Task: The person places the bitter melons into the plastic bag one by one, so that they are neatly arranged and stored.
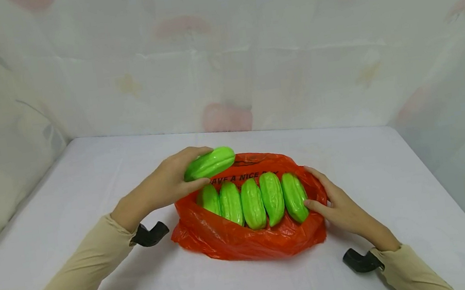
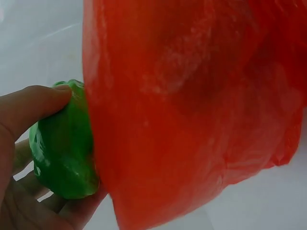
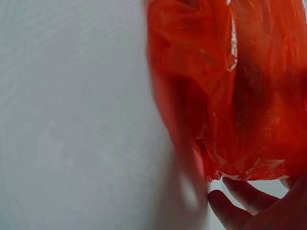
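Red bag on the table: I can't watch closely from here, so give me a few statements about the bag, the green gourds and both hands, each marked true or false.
1. The left hand grips a green gourd above the bag's far left edge. True.
2. Five gourds lie side by side in the open red bag. True.
3. The right hand holds a gourd too. False: it holds none; its fingers rest at the bag's right edge, beside the rightmost gourd.
4. The bag hangs in the air. False: it lies on the white table.
5. The bag bears black print. True.
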Available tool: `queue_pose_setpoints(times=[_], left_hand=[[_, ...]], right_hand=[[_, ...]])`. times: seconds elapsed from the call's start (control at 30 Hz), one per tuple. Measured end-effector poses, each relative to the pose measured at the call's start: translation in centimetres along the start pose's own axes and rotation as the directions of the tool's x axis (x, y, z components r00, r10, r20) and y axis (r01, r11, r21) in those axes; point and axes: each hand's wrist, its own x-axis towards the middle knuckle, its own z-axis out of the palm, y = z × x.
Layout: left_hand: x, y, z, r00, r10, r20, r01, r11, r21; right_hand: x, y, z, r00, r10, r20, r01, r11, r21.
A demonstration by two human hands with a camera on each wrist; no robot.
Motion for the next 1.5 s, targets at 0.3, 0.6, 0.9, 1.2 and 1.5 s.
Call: queue_pose_setpoints(times=[0.3, 0.6, 0.9, 1.2, 1.5], left_hand=[[0.7, 0.4, 1.2, 0.998, 0.056, 0.032, -0.056, 0.998, 0.008], [1.4, 0.9, 2.2, 0.994, 0.064, 0.090, -0.067, 0.997, 0.035], [2.2, 0.8, 3.0, 0.981, 0.018, 0.193, -0.034, 0.996, 0.083], [2.9, 0.6, 3.4, 0.980, 0.014, 0.200, -0.041, 0.990, 0.133], [2.8, 0.5, 3.5, 0.987, 0.008, 0.159, -0.042, 0.976, 0.213]], right_hand=[[0.0, 0.0, 0.0, 1.000, 0.003, -0.001, -0.003, 1.000, 0.001], [0.0, -0.1, 0.0, 1.000, 0.001, -0.003, -0.001, 1.000, 0.013], [0.0, -0.1, 0.1, 1.000, 0.000, 0.002, -0.001, 1.000, 0.015], [0.1, -0.3, 0.2, 1.000, 0.006, 0.008, -0.006, 1.000, 0.017], [0.2, -0.1, 0.2, 1.000, 0.006, 0.014, -0.006, 1.000, 0.021]])
